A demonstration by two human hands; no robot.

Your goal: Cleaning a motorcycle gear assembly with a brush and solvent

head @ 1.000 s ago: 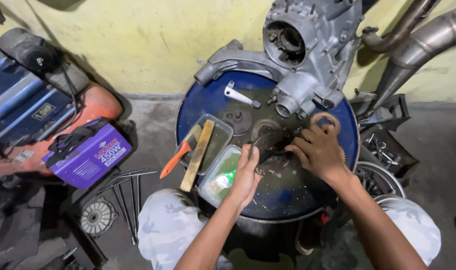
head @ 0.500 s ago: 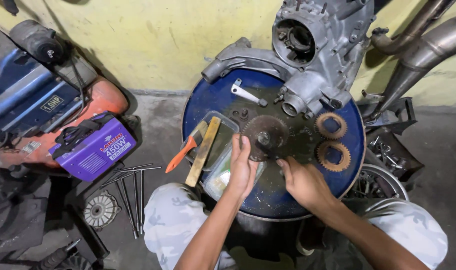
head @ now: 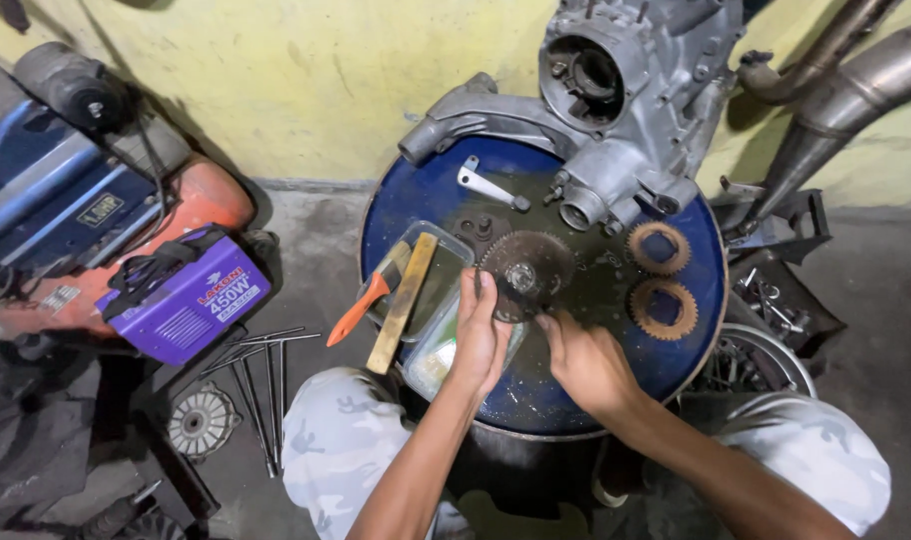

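The toothed clutch disc (head: pixel 527 273), dark and rusty, lies flat on the oily blue drum top (head: pixel 416 200) that serves as worktop, caught between both hands. The left hand (head: pixel 479 335) rests on the disc's near-left rim, its fingers (head: pixel 481 292) pressed together and laid against the teeth. The right hand (head: pixel 586 362) comes in from the near-right, fingers (head: pixel 548 324) closed together and touching the disc's near edge; whether they pinch it or only press, I cannot tell.

Just left of the left fingers sits a clear plastic tray (head: pixel 446 262) with a wooden-handled tool (head: pixel 404 302) and an orange-handled tool (head: pixel 361 310) lying across it. Right of the right fingers, well apart from them, 2 brown friction rings (head: pixel 660 249) (head: pixel 664 309) lie flat. Beyond the fingers, at the far edge of the drum, stands a grey engine casing (head: pixel 626 90), with a small metal wrench (head: pixel 488 186) near it.
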